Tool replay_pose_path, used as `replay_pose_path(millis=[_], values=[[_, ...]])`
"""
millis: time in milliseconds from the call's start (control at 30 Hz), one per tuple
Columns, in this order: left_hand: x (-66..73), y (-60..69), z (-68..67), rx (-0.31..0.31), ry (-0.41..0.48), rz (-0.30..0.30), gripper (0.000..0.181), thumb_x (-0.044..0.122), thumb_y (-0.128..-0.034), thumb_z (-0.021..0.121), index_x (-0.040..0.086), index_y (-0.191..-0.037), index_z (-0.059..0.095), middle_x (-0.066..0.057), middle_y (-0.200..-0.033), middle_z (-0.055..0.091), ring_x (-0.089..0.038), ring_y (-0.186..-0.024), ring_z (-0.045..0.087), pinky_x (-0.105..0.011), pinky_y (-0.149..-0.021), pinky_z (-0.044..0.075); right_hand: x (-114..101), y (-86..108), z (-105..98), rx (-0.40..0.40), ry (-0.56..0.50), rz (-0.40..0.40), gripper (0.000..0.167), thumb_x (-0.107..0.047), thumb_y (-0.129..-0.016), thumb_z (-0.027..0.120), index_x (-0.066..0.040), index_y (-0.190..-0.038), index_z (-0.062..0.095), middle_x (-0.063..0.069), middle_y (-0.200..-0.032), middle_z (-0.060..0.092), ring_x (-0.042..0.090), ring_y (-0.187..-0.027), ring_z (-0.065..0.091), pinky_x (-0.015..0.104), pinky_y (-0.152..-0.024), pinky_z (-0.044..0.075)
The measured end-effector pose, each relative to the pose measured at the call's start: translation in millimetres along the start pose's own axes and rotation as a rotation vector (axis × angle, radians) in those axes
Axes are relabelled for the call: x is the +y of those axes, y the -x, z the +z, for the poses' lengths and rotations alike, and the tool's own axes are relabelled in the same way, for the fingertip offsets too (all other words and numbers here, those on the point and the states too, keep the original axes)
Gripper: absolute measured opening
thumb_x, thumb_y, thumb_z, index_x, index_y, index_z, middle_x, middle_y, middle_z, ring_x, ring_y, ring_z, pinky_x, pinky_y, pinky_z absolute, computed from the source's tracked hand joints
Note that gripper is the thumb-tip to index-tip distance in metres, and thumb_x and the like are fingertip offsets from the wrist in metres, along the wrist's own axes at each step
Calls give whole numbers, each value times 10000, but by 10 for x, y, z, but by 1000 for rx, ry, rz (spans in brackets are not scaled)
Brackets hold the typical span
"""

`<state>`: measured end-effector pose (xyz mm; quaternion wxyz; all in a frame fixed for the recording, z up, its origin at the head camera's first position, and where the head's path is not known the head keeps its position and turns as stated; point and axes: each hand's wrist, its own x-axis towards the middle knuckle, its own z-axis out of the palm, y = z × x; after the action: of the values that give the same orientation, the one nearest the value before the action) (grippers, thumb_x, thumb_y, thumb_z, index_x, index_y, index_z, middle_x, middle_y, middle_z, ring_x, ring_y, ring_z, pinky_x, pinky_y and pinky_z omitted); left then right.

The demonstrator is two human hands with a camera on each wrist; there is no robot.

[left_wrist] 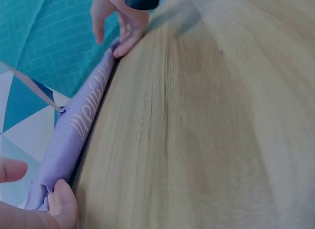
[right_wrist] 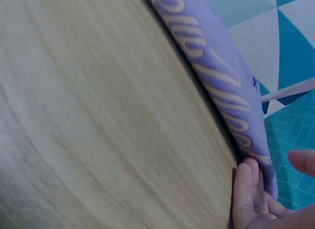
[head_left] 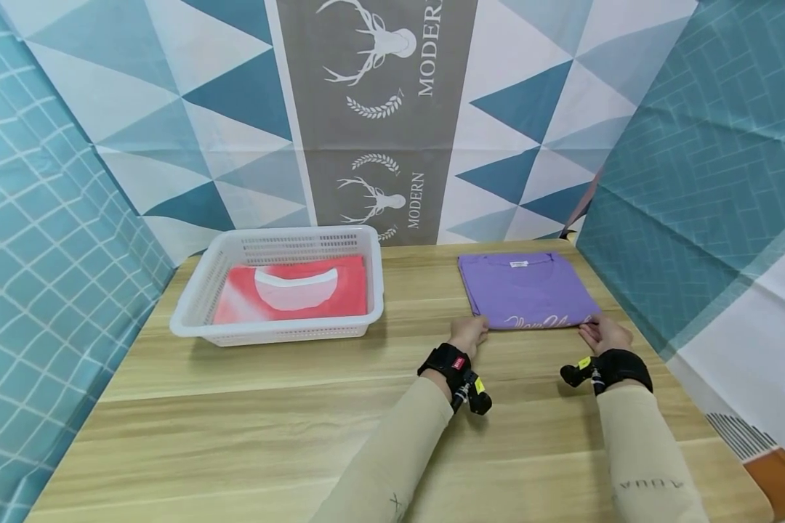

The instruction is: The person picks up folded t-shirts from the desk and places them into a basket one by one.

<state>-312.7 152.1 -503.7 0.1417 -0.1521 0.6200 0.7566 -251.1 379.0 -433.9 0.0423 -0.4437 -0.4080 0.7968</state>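
A folded purple T-shirt (head_left: 523, 287) with pale lettering along its near edge lies at the right back of the table. At its near left corner, the fingers of my left hand (head_left: 469, 334) touch the lower edge; in the left wrist view the thumb (left_wrist: 12, 170) stands apart from the cloth. My right hand (head_left: 605, 334) is at the near right corner. Its fingers (right_wrist: 244, 189) reach against the underside of the fold in the right wrist view, while the thumb (right_wrist: 304, 161) is raised clear of the cloth.
A white plastic basket (head_left: 288, 333) stands at the left back of the table (head_left: 235, 436). Inside it lies a folded red cloth (head_left: 347, 290) with a white and pink print. Patterned fabric hangings (head_left: 379, 123) stand behind the table and at both sides.
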Motion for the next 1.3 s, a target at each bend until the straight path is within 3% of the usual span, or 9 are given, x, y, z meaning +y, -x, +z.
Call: replay_pose_path(millis=[133, 267, 333, 433, 567, 667, 967, 1100, 1300], values=[[-131, -233, 55, 19, -188, 89, 74, 85, -748, 697, 21, -786, 688, -61, -842, 689, -164, -716, 626, -268, -669, 555, -7, -42, 35, 13, 77, -35, 55, -104, -953, 508, -109, -899, 514, 26, -512, 585, 101, -474, 634, 205, -579, 573], [240, 246, -37, 126, -439, 113, 136, 146, -733, 780, 66, -841, 762, -55, -825, 756, -170, -740, 678, -265, -679, 536, 17, -71, 52, 58, 67, -69, 122, -76, -944, 525, -84, -823, 518, 18, -472, 578, 89, -440, 618, 193, -547, 562], [298, 322, -80, 141, -415, 91, 129, 100, -750, 768, 46, -867, 759, -81, -785, 763, -174, -716, 722, -270, -662, 564, 43, -72, 48, 83, 53, -79, 97, -62, -935, 540, -84, -843, 520, 15, -458, 583, 81, -437, 618, 183, -550, 560], [91, 85, -101, 145, -324, 138, 82, 38, -762, 736, 26, -843, 738, -99, -657, 739, -169, -586, 720, -256, -558, 570, 96, -68, 46, 103, 55, -97, 66, -36, -920, 556, -80, -907, 508, 9, -439, 587, 67, -435, 619, 164, -562, 558], [-409, -550, -55, 117, -226, 206, 83, -13, -739, 715, 15, -816, 703, -94, -584, 710, -151, -481, 682, -234, -472, 544, 157, -54, 38, 110, 102, -115, 96, -28, -920, 557, -86, -980, 510, -1, -433, 592, 53, -444, 627, 151, -583, 557], [-469, -636, -78, 70, -193, 184, 116, -57, -727, 705, -12, -830, 678, -128, -611, 714, -178, -496, 690, -254, -479, 553, 188, -45, 21, 115, 144, -125, 132, -40, -930, 551, -96, -1044, 516, -14, -434, 591, 42, -448, 627, 145, -589, 556], [341, 563, -333, 32, -251, 20, 128, -92, -809, 651, -107, -935, 672, -263, -834, 728, -273, -714, 745, -216, -552, 569, 254, -24, -64, 93, 202, -165, 63, -43, -936, 533, -89, -976, 518, -37, -435, 598, 26, -449, 629, 142, -569, 550], [370, 626, -396, 41, -302, -36, 157, -65, -833, 656, -103, -983, 685, -250, -915, 726, -277, -810, 745, -189, -594, 571, 286, 18, -103, 35, 270, -151, 113, -31, -940, 517, -74, -1044, 512, -43, -465, 605, 17, -479, 634, 138, -592, 553], [144, 317, -502, -66, -287, -73, 179, -51, -803, 689, -71, -981, 671, -220, -787, 739, -263, -712, 745, -272, -619, 595, 317, 108, -187, -58, 353, -148, 198, 3, -941, 497, -85, -769, 536, -31, -485, 623, 30, -501, 644, 147, -597, 557]])
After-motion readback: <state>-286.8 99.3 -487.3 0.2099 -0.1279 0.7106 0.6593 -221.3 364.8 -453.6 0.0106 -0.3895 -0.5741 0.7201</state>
